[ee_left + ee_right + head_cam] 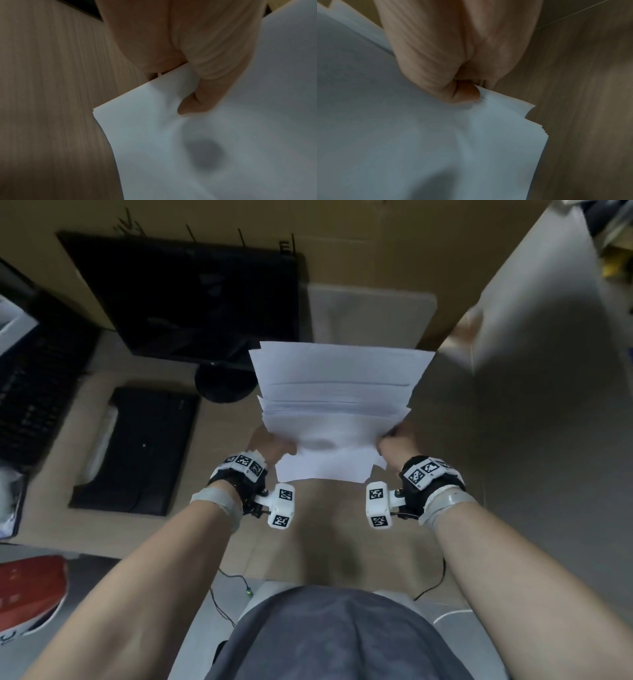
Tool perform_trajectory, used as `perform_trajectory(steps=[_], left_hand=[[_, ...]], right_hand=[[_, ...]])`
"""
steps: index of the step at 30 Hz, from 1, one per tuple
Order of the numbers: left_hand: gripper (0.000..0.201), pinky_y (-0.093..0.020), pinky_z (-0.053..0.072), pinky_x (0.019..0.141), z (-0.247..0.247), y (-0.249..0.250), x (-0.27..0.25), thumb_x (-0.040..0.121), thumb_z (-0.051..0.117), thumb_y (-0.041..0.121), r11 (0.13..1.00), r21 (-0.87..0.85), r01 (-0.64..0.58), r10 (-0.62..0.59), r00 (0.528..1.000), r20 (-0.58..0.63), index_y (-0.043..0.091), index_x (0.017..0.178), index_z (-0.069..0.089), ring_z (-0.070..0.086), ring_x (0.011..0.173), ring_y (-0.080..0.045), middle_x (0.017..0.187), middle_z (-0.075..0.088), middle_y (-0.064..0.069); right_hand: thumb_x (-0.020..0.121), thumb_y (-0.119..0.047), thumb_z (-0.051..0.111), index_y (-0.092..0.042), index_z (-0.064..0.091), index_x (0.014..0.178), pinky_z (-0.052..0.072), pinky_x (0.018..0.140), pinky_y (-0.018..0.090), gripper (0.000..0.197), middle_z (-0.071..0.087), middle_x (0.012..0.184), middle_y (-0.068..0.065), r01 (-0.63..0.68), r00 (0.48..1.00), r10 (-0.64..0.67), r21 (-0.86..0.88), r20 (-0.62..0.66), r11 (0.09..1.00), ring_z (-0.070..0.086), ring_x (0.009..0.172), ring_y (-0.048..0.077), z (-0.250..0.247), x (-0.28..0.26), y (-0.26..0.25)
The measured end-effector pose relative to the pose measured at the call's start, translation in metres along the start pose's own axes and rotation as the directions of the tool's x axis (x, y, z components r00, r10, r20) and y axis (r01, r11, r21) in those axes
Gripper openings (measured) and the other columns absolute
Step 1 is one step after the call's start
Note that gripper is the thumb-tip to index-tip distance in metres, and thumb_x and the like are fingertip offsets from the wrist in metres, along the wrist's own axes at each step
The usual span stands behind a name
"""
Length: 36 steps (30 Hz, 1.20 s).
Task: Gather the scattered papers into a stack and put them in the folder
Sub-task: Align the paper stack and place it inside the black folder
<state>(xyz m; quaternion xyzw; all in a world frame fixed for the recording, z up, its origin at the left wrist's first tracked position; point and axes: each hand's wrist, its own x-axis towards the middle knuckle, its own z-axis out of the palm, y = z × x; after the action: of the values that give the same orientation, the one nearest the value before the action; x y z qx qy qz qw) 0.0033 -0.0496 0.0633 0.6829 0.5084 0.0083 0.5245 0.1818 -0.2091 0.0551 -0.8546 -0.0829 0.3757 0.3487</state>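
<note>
A loose stack of white papers (337, 405) is held above the wooden desk (342, 525), its sheets fanned and uneven at the edges. My left hand (270, 448) pinches the stack's near left corner, thumb on top of the papers (205, 135). My right hand (395, 445) pinches the near right corner, thumb pressed on the top sheet of the papers (419, 135). A pale translucent folder (373, 313) lies flat on the desk beyond the stack, partly hidden behind the sheets.
A black monitor (191, 299) stands at the back left, a black keyboard (137, 450) lies left of my hands, and a second keyboard (30, 392) sits at the far left. A grey partition (548, 354) runs along the right. A red object (30, 590) is at lower left.
</note>
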Motion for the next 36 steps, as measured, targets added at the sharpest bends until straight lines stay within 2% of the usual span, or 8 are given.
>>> perform_trajectory(steps=[3, 7, 11, 16, 20, 27, 32, 36], left_hand=[[0.024, -0.029, 0.044, 0.063, -0.002, 0.000, -0.004, 0.067, 0.063, -0.012, 1.000, -0.019, 0.001, -0.002, 1.000, -0.005, 0.006, 0.079, 0.054, 0.050, 0.070, -0.023, 0.075, 0.054, -0.011], [0.017, -0.015, 0.037, 0.044, -0.006, -0.003, -0.022, 0.076, 0.065, -0.007, 1.000, 0.028, 0.004, -0.002, 0.998, -0.061, 0.004, 0.086, 0.056, 0.047, 0.060, -0.014, 0.067, 0.051, 0.000], [0.021, -0.018, 0.035, 0.050, 0.004, -0.013, -0.039, 0.078, 0.067, -0.002, 0.997, -0.050, 0.054, -0.060, 0.990, -0.127, 0.007, 0.096, 0.058, 0.053, 0.069, -0.019, 0.071, 0.054, 0.004], [0.021, -0.029, 0.047, 0.067, 0.023, -0.021, -0.049, 0.074, 0.069, -0.001, 0.996, 0.001, 0.091, -0.090, 0.983, -0.161, 0.006, 0.092, 0.061, 0.058, 0.078, -0.026, 0.083, 0.060, -0.010], [0.023, -0.023, 0.043, 0.058, 0.026, -0.026, -0.048, 0.072, 0.077, 0.007, 0.998, -0.008, 0.057, -0.058, 0.983, -0.174, 0.011, 0.089, 0.063, 0.059, 0.076, -0.024, 0.077, 0.062, -0.003], [0.047, -0.029, 0.044, 0.080, 0.022, -0.019, -0.033, 0.090, 0.067, 0.027, 0.995, 0.040, 0.094, -0.091, 0.993, -0.075, 0.008, 0.130, 0.052, 0.058, 0.098, -0.027, 0.104, 0.060, -0.012], [0.040, -0.030, 0.048, 0.077, 0.000, 0.010, -0.003, 0.083, 0.075, 0.023, 0.983, -0.171, -0.065, 0.027, 0.975, -0.219, 0.003, 0.115, 0.061, 0.063, 0.091, -0.024, 0.100, 0.066, -0.009], [0.046, -0.010, 0.044, 0.073, -0.012, 0.053, 0.018, 0.088, 0.069, 0.020, 0.945, -0.276, -0.175, 0.106, 0.963, -0.246, -0.001, 0.126, 0.054, 0.059, 0.101, -0.020, 0.113, 0.064, -0.008]], right_hand=[[0.078, 0.012, 0.052, -0.014, 0.028, 0.054, 0.020, 0.031, 0.014, 0.042, 0.027, 0.052, 0.000, 0.018, 0.998, -0.017, -0.008, 0.067, 1.000, 0.022, 0.050, 0.016, -0.006, -0.015, 0.000], [0.074, 0.009, 0.055, -0.014, 0.032, 0.054, 0.025, 0.038, 0.016, 0.038, 0.032, 0.053, -0.001, 0.059, 0.990, -0.075, 0.126, 0.121, 0.990, 0.026, 0.052, 0.015, -0.005, -0.016, 0.003], [0.060, -0.007, 0.069, -0.007, 0.062, 0.077, 0.044, 0.062, 0.026, 0.019, 0.058, 0.071, 0.004, 0.102, 0.984, -0.131, 0.220, 0.123, 0.970, 0.053, 0.066, 0.018, -0.004, -0.023, 0.012], [0.076, 0.000, 0.071, -0.008, 0.064, 0.100, 0.044, 0.053, 0.010, 0.027, 0.066, 0.084, -0.001, 0.212, 0.958, -0.245, 0.204, 0.150, 0.956, 0.061, 0.076, 0.013, -0.012, -0.026, 0.019], [0.070, 0.001, 0.072, -0.004, 0.063, 0.102, 0.049, 0.062, 0.017, 0.034, 0.068, 0.089, 0.005, 0.264, 0.946, -0.287, 0.153, 0.150, 0.952, 0.063, 0.079, 0.017, -0.010, -0.022, 0.014], [0.074, -0.013, 0.082, -0.015, 0.066, 0.095, 0.043, 0.059, 0.015, 0.026, 0.067, 0.085, -0.006, 0.151, 0.982, -0.168, 0.184, 0.081, 0.971, 0.062, 0.074, 0.007, 0.001, -0.008, 0.011], [0.078, -0.030, 0.080, -0.018, 0.067, 0.077, 0.049, 0.064, 0.016, 0.018, 0.067, 0.078, -0.013, 0.178, 0.983, -0.183, 0.256, -0.004, 0.950, 0.063, 0.068, -0.001, 0.012, -0.005, -0.021], [0.082, -0.034, 0.076, -0.018, 0.064, 0.076, 0.052, 0.073, 0.027, 0.021, 0.068, 0.079, -0.009, 0.284, 0.957, -0.247, 0.337, -0.150, 0.898, 0.069, 0.078, 0.015, 0.013, -0.011, -0.062]])
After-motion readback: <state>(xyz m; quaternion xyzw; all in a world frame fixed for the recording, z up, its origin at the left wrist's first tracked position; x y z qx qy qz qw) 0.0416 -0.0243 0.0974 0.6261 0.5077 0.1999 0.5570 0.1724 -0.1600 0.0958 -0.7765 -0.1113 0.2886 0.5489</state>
